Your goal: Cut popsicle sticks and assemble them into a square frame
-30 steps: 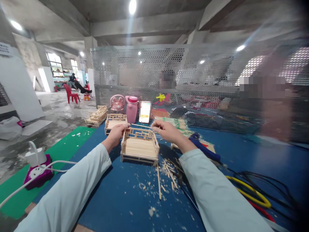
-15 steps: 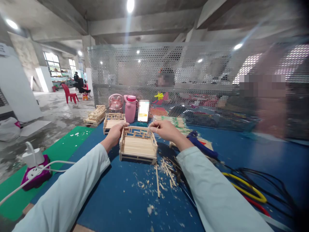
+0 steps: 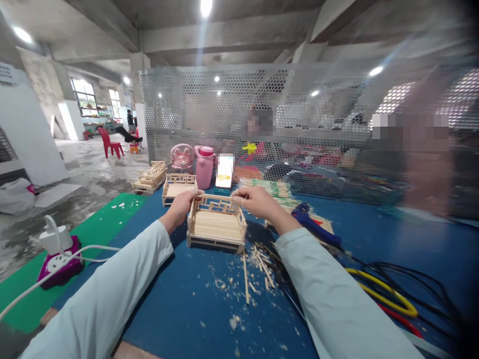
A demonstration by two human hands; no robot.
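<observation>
A miniature wooden bench (image 3: 216, 224) built from thin sticks, with a slatted seat and lattice back, stands upright on the blue tabletop. At its back left corner, my left hand (image 3: 182, 207) is closed on the frame. My right hand (image 3: 256, 200) is pinched at the back right corner, fingertips on the top rail; anything small between them is hidden. Loose sticks and shavings (image 3: 264, 267) lie to the right of the bench. A second small bench (image 3: 179, 187) is behind my left hand, and another stick piece (image 3: 149, 178) sits farther back.
Behind stand a pink bottle (image 3: 204, 167), a lit phone (image 3: 224, 172) and a perforated screen (image 3: 209, 109). To the right are a blue-handled glue gun (image 3: 316, 227), stick bundles (image 3: 265, 187) and cables (image 3: 389, 294). A purple power strip (image 3: 62, 262) sits left.
The whole view has shifted slightly. Both hands keep their places at the bench's back corners. Far off at left, a person has moved away from the dark chair.
</observation>
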